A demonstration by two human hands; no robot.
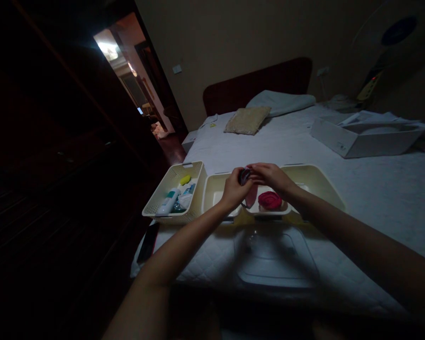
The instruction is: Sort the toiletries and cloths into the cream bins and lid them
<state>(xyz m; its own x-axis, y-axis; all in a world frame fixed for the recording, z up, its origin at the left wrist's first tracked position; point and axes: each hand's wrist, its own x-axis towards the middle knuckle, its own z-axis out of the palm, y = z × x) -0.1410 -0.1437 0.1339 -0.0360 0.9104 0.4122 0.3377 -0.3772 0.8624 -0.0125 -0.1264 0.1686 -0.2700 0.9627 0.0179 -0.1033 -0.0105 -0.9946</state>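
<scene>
Apparently, the left hand and right hand both hold, with narrowed fingers, a small dark, purple-edged, cloth-like bundle above the left side of a rectangular cream plastic bin. Inside that bin lies a rolled crimson cloth. The bundle probably handles light, soft and floppy, best pinched at opposite edges so folds stay together.

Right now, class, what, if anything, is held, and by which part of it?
A small dark item, too dim to identify, is held between the left hand and right hand, around its edges; exact contact is unclear.
</scene>
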